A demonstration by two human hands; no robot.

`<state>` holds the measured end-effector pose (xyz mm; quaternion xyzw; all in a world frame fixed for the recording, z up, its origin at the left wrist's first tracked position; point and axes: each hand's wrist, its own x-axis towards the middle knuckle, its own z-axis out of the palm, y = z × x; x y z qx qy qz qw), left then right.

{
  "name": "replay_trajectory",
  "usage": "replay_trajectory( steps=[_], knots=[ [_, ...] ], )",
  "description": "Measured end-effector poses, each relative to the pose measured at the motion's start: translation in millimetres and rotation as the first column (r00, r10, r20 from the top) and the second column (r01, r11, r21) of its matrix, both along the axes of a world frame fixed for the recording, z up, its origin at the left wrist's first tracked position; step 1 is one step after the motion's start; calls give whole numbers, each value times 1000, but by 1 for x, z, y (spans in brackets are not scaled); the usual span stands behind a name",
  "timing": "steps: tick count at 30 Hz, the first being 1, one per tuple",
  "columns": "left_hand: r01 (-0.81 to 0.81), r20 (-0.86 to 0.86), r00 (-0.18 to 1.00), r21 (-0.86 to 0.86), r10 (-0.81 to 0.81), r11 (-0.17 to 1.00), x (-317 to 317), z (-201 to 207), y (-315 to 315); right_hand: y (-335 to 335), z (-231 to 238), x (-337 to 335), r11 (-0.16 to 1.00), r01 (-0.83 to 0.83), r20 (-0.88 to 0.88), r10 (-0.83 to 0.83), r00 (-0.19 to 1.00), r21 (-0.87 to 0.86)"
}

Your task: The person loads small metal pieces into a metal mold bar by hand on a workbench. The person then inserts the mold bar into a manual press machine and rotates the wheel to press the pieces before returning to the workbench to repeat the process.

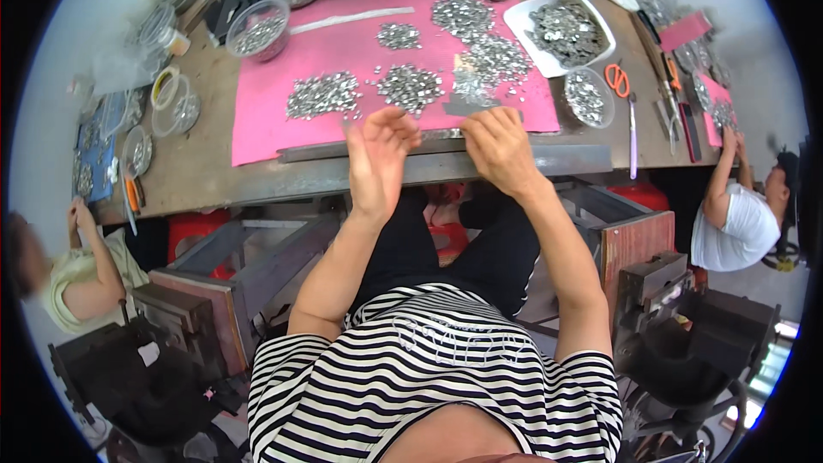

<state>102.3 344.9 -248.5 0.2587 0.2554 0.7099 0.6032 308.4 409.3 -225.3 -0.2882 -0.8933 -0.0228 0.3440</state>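
My left hand point(377, 167) is raised over the front edge of the bench. Its palm faces right, the thumb stands apart from the loosely curled fingers, and I see nothing in it. My right hand point(503, 150) is closed in a pinch by a narrow metal bar point(321, 153) lying along the edge. Whatever those fingertips hold, if anything, is hidden. Just beyond my hands, small shiny metal pieces lie in piles on a pink sheet point(261, 133): a left pile point(324, 95), a middle pile point(410, 88) and a right pile point(495, 60). A flat grey strip point(471, 107) lies behind my right fingers.
Tubs of metal pieces stand around the sheet, including a white tray point(610, 39), a round tub point(588, 97) and a left tub point(259, 30). Orange-handled scissors point(616, 80) and a purple-handled tool point(633, 141) lie at the right. People point(741, 227) work at both sides.
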Motion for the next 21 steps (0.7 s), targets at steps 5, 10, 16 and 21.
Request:
replay_trajectory(
  steps=[5,10,16,21],
  knots=[
    [291,490,839,-36,-237,956,-9,0,9,19,33,15,1000,20,-84,-20,996,1],
    [335,478,815,73,-327,939,-8,-5,6,82,69,69,795,577,-241,-532,811,187],
    [228,272,933,66,-237,971,40,40,28,-33,65,-28,973,-36,-488,-83,869,-230],
    [-16,207,978,67,2,998,60,41,55,-70,36,-62,965,2,-595,-162,787,-261]
  ],
)
